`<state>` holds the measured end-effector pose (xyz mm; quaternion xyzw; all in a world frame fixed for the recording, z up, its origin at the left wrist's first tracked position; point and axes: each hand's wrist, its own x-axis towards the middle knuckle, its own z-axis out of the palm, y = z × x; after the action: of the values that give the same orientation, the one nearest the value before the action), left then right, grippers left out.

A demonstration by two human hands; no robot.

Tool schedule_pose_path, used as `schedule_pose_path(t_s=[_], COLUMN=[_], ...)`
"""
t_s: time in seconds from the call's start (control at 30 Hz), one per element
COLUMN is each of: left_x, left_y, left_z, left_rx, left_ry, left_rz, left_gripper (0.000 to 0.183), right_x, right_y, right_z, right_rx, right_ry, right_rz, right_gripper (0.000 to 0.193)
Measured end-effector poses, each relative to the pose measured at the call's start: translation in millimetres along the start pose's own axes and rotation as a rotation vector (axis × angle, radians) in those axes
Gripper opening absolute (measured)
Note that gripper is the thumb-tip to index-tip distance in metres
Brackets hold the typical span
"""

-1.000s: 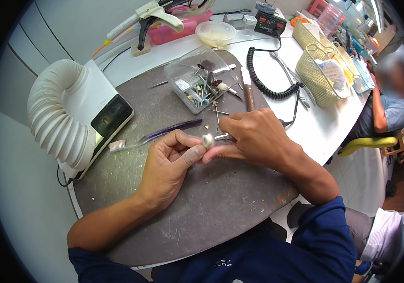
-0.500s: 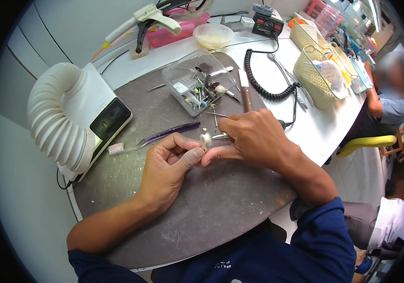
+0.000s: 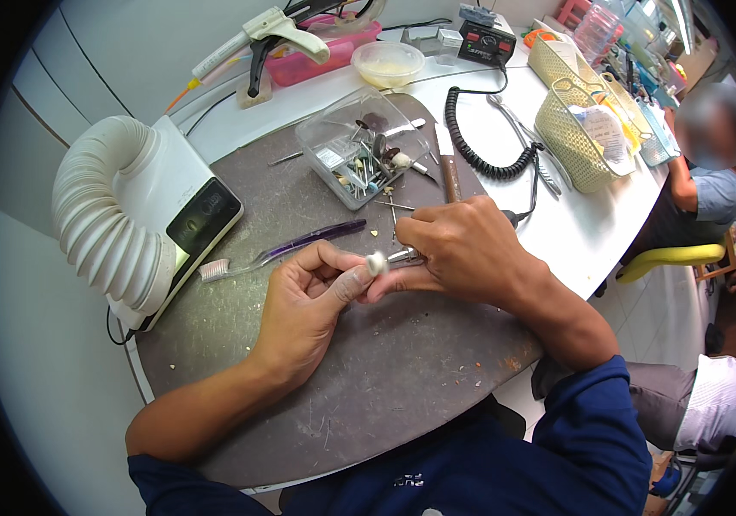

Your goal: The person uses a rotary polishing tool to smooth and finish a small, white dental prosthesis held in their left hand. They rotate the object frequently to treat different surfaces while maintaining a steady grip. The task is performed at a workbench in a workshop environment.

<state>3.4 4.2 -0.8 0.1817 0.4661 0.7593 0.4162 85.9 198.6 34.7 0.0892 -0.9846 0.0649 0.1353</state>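
Observation:
Over the middle of the grey work mat (image 3: 368, 370), my right hand (image 3: 471, 249) is wrapped round a metal rotary handpiece (image 3: 403, 256). At its tip is a small white buffing wheel (image 3: 377, 263), blurred as if spinning. My left hand (image 3: 303, 297) is closed in a pinch right against the wheel; what its fingertips hold is tiny and hidden behind the wheel. My right thumb reaches across to the left fingertips. Just beyond my hands lies a clear toothbrush with a purple handle (image 3: 325, 232). Farther off, an open clear box (image 3: 355, 198) holds several polishing bits.
A white unit with a ribbed hose (image 3: 76, 206) stands at left. A brown-handled knife (image 3: 450, 176), a coiled black cord (image 3: 480, 163), pliers (image 3: 527, 138) and a cream basket (image 3: 579, 159) lie beyond my right hand. Another person (image 3: 712, 189) sits at far right.
The buffing wheel has shifted slightly down and now covers the small brownish piece seen at my left fingertips before. Both hands keep nearly the same place.

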Motion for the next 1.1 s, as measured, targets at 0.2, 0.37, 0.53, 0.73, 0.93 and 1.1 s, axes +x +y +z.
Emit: schedule_pose_path(t_s=[0.2,0.37,0.53,0.73,0.93,1.1], left_x=[-0.2,-0.5,-0.5,-0.2,-0.8,-0.7], left_y=[-1.0,-1.3,-0.4,-1.2,-0.9,-0.6], left_z=[0.2,0.1,1.1,0.7,1.1,1.2], left_rx=[0.007,0.012,0.018,0.011,0.013,0.032], left_ry=[0.012,0.014,0.020,0.017,0.024,0.021], left_rz=[0.011,0.021,0.014,0.014,0.017,0.013], left_gripper=[0.011,0.010,0.010,0.010,0.010,0.010], right_x=[0.4,0.6,0.8,0.8,1.0,0.7], right_y=[1.5,1.0,0.8,1.9,2.0,2.7], right_z=[-0.7,-1.7,-2.4,-1.9,-1.0,1.0], right_rx=[-0.005,0.017,0.005,0.004,0.014,0.015], right_ry=[-0.009,-0.009,-0.021,-0.022,-0.020,-0.034], right_rz=[0.019,0.035,0.018,0.021,0.028,0.026], right_gripper=[0.072,0.073,0.074,0.074,0.074,0.076])
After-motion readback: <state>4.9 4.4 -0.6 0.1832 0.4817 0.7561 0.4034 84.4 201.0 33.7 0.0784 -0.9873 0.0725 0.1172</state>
